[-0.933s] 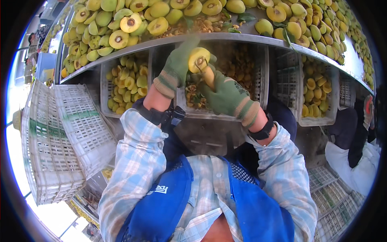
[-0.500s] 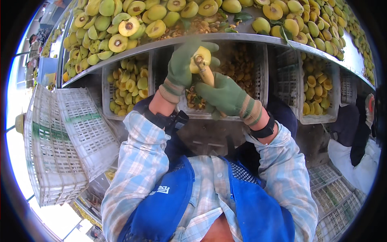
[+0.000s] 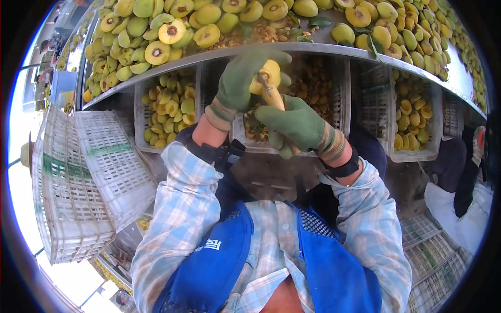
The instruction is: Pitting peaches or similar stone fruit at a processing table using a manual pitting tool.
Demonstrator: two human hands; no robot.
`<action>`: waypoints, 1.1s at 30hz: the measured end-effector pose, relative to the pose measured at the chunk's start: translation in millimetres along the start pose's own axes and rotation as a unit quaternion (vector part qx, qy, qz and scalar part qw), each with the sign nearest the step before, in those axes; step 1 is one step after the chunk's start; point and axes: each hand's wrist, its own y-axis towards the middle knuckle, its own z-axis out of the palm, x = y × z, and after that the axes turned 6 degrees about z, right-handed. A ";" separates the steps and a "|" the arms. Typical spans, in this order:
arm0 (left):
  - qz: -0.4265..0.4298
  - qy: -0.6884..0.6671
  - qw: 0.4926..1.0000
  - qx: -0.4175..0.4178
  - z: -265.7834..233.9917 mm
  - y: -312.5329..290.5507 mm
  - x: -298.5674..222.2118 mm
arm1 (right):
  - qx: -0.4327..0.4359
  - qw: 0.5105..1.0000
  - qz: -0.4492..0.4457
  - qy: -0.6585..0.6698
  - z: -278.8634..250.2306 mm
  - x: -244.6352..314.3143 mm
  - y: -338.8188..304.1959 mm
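Green-gloved, my left hand is closed around a halved yellow-green stone fruit, its cut face turned toward me. My right hand, in a matching glove, grips a wooden-handled pitting tool. The tool's dark metal tip rests at the pit hollow of the fruit half; the handle's end shows below the right fist. Both hands are over a white crate holding brownish pits and scraps, just in front of the metal table edge.
Halved fruit lies heaped on the metal table, with loose pits and leaves. Crates of fruit halves stand under the edge. Stacked white crates lean at left. Another person's gloved hand shows at far right.
The tool's tip has shifted slightly within the fruit half, and the fruit has tilted a little in my left hand. The whole view has moved slightly.
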 end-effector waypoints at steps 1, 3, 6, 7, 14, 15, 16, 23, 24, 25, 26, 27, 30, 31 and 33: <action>-0.059 -0.027 0.998 0.026 -3.0 0.9 -3.8 | -0.017 0.999 0.014 -0.042 0.1 -0.2 0.8; -0.058 0.007 0.996 0.070 -15.7 4.0 0.9 | -0.034 0.995 0.029 -0.084 -0.6 -1.5 2.5; -0.085 0.005 0.993 0.086 -7.8 3.4 0.0 | -0.024 0.996 0.049 -0.065 -7.8 -7.3 3.5; -0.113 -0.032 0.991 0.060 -3.1 4.5 -1.3 | 0.028 0.999 0.023 -0.005 -12.1 -8.5 2.8; -0.017 -0.027 0.999 -0.007 4.2 4.1 11.4 | 0.168 0.958 -0.010 0.232 -14.5 -17.9 4.7; -0.017 -0.027 0.999 -0.007 6.8 3.8 13.8 | 0.168 0.958 -0.010 0.232 -16.7 -21.4 8.7; 0.039 0.081 0.996 -0.014 10.5 3.9 16.4 | 0.245 0.925 -0.017 0.290 -20.5 -25.2 14.4; 0.102 0.042 0.991 -0.079 17.2 2.6 31.6 | 0.465 0.753 -0.066 0.460 -20.2 -45.8 29.2; 0.103 0.043 0.991 -0.078 21.2 1.2 32.4 | 0.466 0.754 -0.067 0.459 -17.5 -45.9 28.1; 0.170 0.070 0.980 -0.075 25.5 -0.1 33.7 | 0.458 0.737 -0.064 0.493 -13.7 -44.7 26.0; 0.236 0.098 0.964 -0.072 28.4 -1.3 34.0 | 0.450 0.719 -0.060 0.527 -10.7 -44.1 24.5; 0.238 0.098 0.964 -0.070 30.0 -2.7 32.3 | 0.450 0.719 -0.061 0.525 -8.4 -44.4 23.7; 0.078 0.031 0.989 -0.118 33.1 -3.7 26.1 | 0.411 0.719 -0.079 0.555 -8.1 -43.2 21.6; 0.090 -0.021 0.991 -0.096 33.6 -4.0 24.4 | 0.396 0.757 -0.065 0.516 -11.3 -40.5 21.5; 0.102 -0.073 0.989 -0.073 26.3 -4.6 23.9 | 0.379 0.793 -0.052 0.474 -12.3 -33.3 16.1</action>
